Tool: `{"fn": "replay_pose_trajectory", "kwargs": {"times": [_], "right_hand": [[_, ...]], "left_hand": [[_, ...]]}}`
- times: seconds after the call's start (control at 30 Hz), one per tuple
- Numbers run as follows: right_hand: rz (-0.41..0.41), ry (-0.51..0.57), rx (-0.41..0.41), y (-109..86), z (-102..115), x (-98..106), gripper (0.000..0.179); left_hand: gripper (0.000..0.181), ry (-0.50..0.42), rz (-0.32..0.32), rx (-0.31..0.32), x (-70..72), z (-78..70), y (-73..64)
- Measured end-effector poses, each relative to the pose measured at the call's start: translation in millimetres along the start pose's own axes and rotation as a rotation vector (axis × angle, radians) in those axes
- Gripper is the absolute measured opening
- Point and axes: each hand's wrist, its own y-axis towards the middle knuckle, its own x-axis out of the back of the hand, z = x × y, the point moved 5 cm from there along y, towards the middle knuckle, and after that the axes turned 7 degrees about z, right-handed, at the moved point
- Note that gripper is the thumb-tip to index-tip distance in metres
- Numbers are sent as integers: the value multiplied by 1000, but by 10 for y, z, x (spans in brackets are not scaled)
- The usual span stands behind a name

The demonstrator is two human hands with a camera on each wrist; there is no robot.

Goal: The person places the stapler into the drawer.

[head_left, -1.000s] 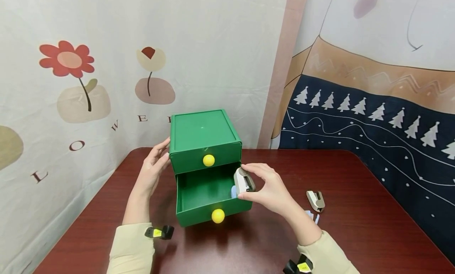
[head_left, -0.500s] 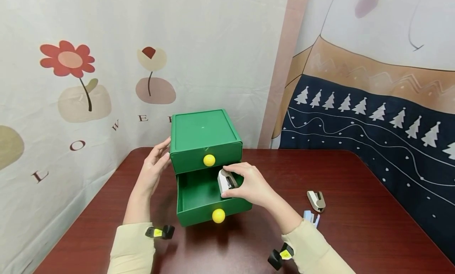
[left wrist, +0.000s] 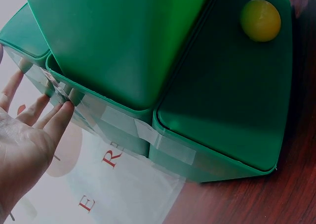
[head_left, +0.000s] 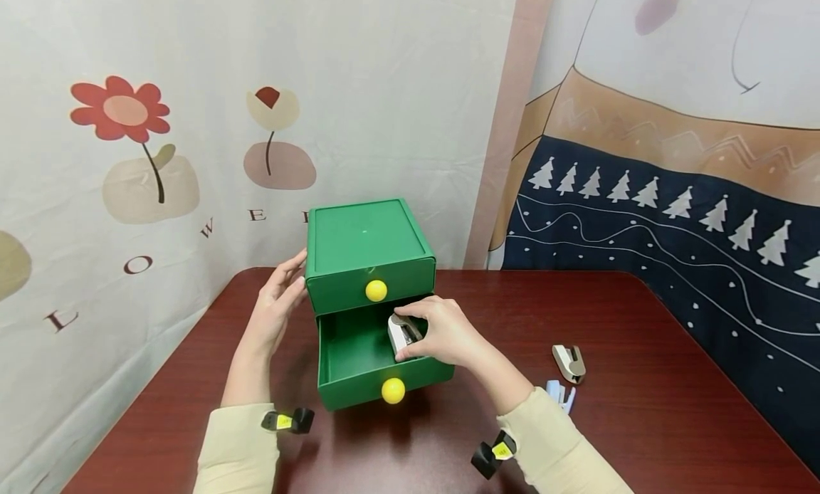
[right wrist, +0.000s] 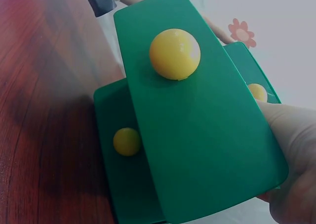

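Observation:
A green drawer cabinet with yellow ball knobs stands on the table. Its middle drawer is pulled out. Inside that drawer, toward its right half, my right hand pinches a white and grey mini stapler between thumb and fingers. In the right wrist view the drawer front hides the stapler and the fingertips. My left hand rests against the cabinet's left side; in the left wrist view its extended fingers touch the side wall near the taped edge.
On the table to the right lies another white and grey mini stapler. Just in front of it is a light-blue object with narrow prongs, partly behind the right sleeve. A printed cloth hangs behind the table.
My right hand has moved left and lower into the drawer with the stapler. The light-blue piece seen earlier at the drawer's right is now hidden. My left hand has stayed put.

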Motion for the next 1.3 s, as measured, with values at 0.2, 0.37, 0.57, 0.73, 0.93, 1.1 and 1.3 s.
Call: {"fn": "replay_pose_trajectory", "kwargs": {"times": [0.2, 0.37, 0.57, 0.73, 0.93, 1.1, 1.3], "right_hand": [[17, 40, -14, -18, -9, -2, 62], [2, 126, -21, -46, -24, 8, 55], [-90, 223, 7, -154, -51, 24, 49], [-210, 286, 54, -304, -127, 39, 44], [-323, 286, 95, -491, -202, 104, 43], [-353, 302, 82, -645, -283, 166, 46], [-384, 254, 64, -844, -417, 235, 49]], "left_hand": [[46, -1, 5, -1, 0, 4, 2], [46, -26, 13, -20, -2, 12, 6], [46, -42, 14, -24, 2, 31, 2], [46, -35, 17, -19, 3, 33, 2], [46, -32, 18, -19, -7, 25, 14], [46, -33, 16, -16, -15, 19, 19], [46, -29, 11, -8, -10, 20, 12]]}}
